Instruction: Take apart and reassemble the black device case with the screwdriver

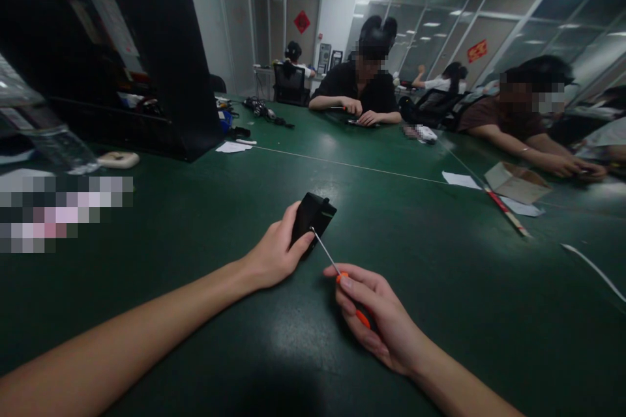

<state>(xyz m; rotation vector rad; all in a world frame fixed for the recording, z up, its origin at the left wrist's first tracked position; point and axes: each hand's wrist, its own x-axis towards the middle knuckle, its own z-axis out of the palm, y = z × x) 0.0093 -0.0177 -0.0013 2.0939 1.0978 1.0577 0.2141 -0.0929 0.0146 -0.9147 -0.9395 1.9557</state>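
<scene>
Right hand (pixel 386 322) around apparent screwdriver (pixel 342 278)

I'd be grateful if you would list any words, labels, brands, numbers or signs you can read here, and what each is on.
No text is readable.
Red diamond sign at the back: too blurred.
Orange-red sign at the back right: too blurred.
Clear bottle: any print too blurred.
Black box in the left hand: no readable lettering.

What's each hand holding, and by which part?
Left hand: the black box, by its left side. Right hand: the screwdriver, by its orange-and-black handle.
</scene>
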